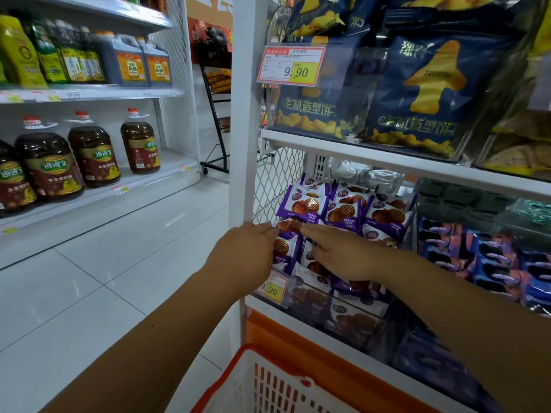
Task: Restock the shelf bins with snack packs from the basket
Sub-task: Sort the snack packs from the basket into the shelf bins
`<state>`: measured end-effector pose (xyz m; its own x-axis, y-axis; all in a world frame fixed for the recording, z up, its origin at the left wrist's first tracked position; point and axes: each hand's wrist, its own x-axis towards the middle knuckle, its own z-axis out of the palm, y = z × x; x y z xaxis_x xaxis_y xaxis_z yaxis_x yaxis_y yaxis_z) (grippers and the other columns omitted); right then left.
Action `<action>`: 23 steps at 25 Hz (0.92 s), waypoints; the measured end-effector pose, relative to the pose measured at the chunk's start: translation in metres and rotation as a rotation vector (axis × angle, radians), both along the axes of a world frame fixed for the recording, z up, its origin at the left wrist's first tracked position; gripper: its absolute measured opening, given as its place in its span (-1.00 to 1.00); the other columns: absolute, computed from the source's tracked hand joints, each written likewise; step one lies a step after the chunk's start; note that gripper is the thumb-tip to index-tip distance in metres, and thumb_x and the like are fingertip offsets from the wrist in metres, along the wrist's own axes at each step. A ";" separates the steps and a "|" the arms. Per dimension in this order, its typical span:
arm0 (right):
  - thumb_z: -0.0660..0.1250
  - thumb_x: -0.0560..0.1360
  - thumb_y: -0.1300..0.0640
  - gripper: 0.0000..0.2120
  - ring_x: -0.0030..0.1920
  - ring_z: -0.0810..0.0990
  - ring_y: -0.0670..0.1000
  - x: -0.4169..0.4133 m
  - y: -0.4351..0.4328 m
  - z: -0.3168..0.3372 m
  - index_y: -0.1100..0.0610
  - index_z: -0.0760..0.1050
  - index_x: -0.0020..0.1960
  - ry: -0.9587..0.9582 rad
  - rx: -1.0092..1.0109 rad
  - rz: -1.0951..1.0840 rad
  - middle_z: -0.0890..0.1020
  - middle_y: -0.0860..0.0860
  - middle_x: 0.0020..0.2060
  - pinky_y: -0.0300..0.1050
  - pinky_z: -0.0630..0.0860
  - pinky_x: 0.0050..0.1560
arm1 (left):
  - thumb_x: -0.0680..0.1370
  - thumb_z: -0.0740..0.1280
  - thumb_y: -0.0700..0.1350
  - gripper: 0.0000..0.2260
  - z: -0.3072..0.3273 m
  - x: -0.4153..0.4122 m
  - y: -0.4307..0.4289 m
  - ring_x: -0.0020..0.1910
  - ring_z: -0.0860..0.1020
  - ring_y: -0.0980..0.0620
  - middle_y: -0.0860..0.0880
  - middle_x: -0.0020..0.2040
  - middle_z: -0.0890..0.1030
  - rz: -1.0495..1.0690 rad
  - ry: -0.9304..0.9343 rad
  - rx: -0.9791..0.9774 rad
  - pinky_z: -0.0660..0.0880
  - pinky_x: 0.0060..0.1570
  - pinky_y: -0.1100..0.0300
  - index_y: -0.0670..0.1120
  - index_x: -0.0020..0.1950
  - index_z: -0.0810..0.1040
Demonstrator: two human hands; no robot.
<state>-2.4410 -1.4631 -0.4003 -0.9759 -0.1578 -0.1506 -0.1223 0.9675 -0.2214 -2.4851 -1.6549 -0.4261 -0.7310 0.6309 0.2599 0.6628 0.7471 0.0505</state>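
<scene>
Purple packs [346, 210] fill the bin [310, 299] at the middle. The left hand [247, 251] and right hand [343, 251] touch them with straight fingers, holding nothing. The basket [238, 380] sits at 6 o'clock. The shiny white floor [89, 293] and oil bottles [92, 156] are at 9 o'clock.

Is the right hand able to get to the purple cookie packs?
Most likely yes. The right hand lies stretched out over the purple cookie packs with its fingers resting on them, and nothing stands between them.
</scene>
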 end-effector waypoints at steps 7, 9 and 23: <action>0.03 0.66 0.22 -0.50 0.39 0.34 -0.03 -0.001 0.006 0.008 0.00 0.07 0.57 0.121 -0.067 -0.020 0.15 0.01 0.54 -0.25 0.24 0.36 | 0.66 0.15 -0.07 -0.63 -0.003 -0.012 0.014 0.30 0.40 0.00 -0.05 0.37 0.46 -0.045 -0.064 0.036 0.35 0.27 0.17 -0.06 0.47 0.34; 0.06 0.65 0.24 -0.54 0.30 0.40 -0.02 -0.018 0.018 0.022 0.01 0.20 0.52 0.270 -0.021 -0.067 0.31 0.05 0.46 -0.21 0.35 0.27 | 0.68 0.09 -0.04 -0.61 -0.001 -0.013 0.023 0.45 0.28 -0.02 -0.06 0.49 0.34 -0.045 -0.053 0.072 0.21 0.43 0.10 -0.05 0.51 0.28; 0.24 0.59 -0.03 -0.53 0.45 0.15 0.10 -0.080 0.022 0.005 -0.16 0.25 0.48 0.384 0.282 0.034 0.33 0.00 0.40 0.07 0.17 0.38 | 0.69 -0.04 0.04 -0.60 -0.005 -0.016 0.027 0.32 0.38 -0.01 0.00 0.46 0.34 -0.050 -0.109 -0.030 0.34 0.30 0.02 -0.02 0.49 0.30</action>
